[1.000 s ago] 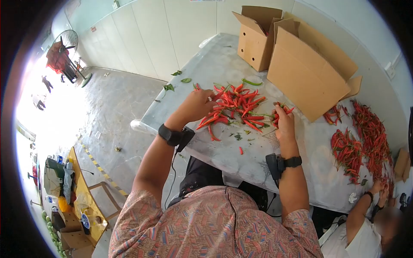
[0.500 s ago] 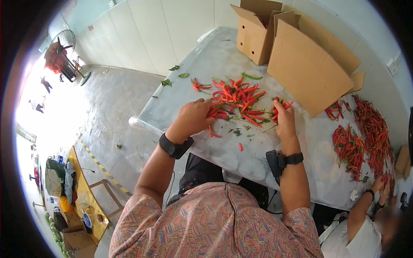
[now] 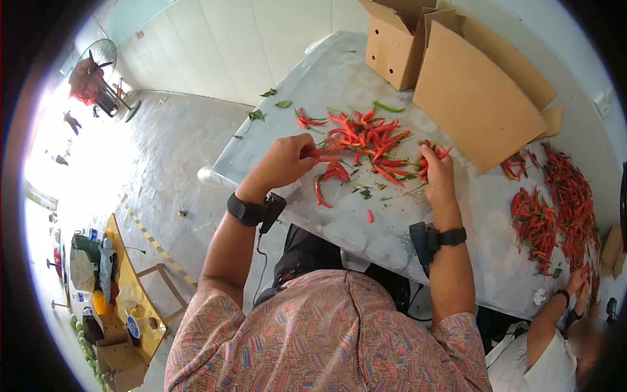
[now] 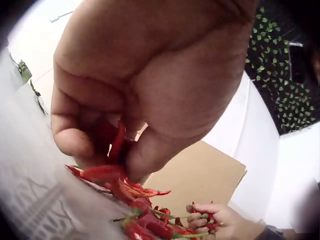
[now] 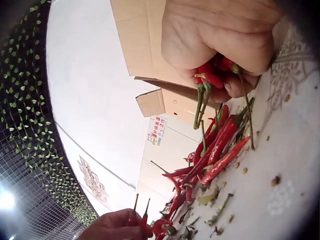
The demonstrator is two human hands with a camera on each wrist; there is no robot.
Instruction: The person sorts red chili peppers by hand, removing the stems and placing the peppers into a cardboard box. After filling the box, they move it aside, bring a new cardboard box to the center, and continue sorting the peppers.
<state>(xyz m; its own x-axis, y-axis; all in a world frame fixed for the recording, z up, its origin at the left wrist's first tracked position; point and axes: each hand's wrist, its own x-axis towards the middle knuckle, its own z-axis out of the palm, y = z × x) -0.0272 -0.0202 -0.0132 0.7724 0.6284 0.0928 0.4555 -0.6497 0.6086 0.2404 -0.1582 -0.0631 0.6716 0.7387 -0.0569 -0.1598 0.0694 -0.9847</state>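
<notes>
A loose pile of red chillies [image 3: 366,138] with green stems lies on the pale covered table [image 3: 261,157]. At its left side the left hand [image 3: 286,160] pinches chillies between curled fingers; the left wrist view shows a red chilli [image 4: 117,142] between thumb and fingers of that hand [image 4: 150,75]. Right of the pile, the right hand [image 3: 439,173] grips several chillies. In the right wrist view their green stems [image 5: 200,102] hang below the curled fingers of this hand [image 5: 215,40]. A few chillies [image 3: 308,119] lie apart at the upper left.
Cardboard boxes [image 3: 480,98] stand at the back right. Larger chilli heaps [image 3: 568,202] spread along the right, where another person's hands [image 3: 578,281] work. Leaves [image 3: 256,115] lie near the left edge, and scraps and a green chilli [image 3: 389,106] lie around the pile.
The left hand has drawn slightly back from the pile and now pinches chillies, leaving a few curved ones below it. The right hand keeps its hold. The head view has shifted slightly.
</notes>
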